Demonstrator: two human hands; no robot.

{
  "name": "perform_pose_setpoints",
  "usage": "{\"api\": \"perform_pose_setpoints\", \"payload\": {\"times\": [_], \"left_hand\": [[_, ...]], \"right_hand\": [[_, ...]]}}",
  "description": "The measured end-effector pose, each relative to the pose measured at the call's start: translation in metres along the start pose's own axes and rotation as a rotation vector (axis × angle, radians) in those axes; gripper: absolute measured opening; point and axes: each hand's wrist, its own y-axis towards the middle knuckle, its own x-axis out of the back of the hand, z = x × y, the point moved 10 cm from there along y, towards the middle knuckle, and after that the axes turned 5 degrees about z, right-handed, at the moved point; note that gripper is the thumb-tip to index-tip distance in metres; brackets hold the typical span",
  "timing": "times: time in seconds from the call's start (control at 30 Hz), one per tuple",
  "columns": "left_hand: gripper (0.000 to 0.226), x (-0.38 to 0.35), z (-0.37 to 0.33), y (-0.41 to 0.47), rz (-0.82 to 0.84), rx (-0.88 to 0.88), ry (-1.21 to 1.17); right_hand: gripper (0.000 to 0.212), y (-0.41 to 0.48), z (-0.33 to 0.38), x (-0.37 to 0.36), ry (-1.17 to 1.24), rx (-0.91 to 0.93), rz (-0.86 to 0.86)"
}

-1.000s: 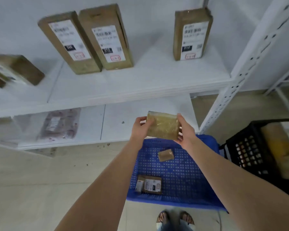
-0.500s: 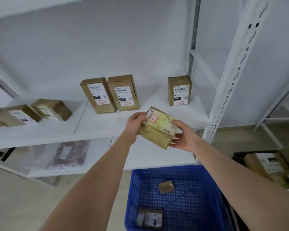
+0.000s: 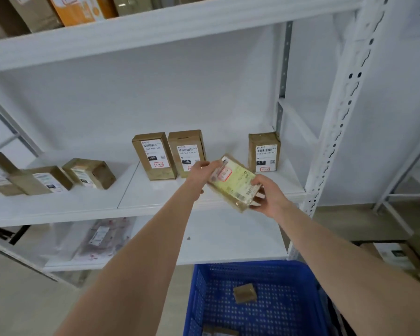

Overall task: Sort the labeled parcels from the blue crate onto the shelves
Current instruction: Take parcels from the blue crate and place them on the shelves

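One parcel [image 3: 233,183] between left hand [image 3: 199,174], right hand [image 3: 267,195]; both seemingly gripping.

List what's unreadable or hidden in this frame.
Head view, the only one:
Blurred: print on the held parcel, unreadable.
Partly covered: red-marked sticker of the middle upright box, behind the left hand.
Cut by bottom edge: nearest parcel in the blue crate.
Cut by top edge: top-shelf boxes.
Too small: label on the bagged parcel, lower shelf.
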Motion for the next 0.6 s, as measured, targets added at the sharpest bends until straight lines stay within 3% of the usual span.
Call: {"api": "perform_pose_setpoints", "payload": {"times": [0.07,0.13,0.23,0.3,0.43,0.53,0.6], "left_hand": [[0.076,0.0,-0.005,0.004,0.064,-0.068,0.168],[0.085,-0.015,0.002,0.001,0.235,-0.05,0.356],[0.073,-0.037,0.024,-0.012,0.462,0.071,0.413],[0.065,-0.036,0.032,-0.011,0.437,0.077,0.385],[0.072,-0.015,0.04,-0.007,0.211,0.076,0.158],[0.068,-0.01,0.037,-0.007,0.137,0.061,0.04],[0.066,-0.009,0.034,-0.009,0.118,0.054,0.02]], "right_hand": [[0.025,-0.002,0.023,-0.009,-0.208,0.068,0.015],[0.045,-0.006,0.039,-0.029,-0.406,0.117,0.099],[0.055,-0.007,0.042,-0.046,-0.525,0.107,0.181],[0.063,-0.003,0.045,-0.045,-0.527,0.127,0.135],[0.087,0.005,0.046,-0.019,-0.503,0.181,-0.109],[0.062,0.007,0.008,-0.029,-0.377,-0.042,0.029],[0.039,0.004,-0.001,-0.042,-0.303,-0.049,0.105]]}}
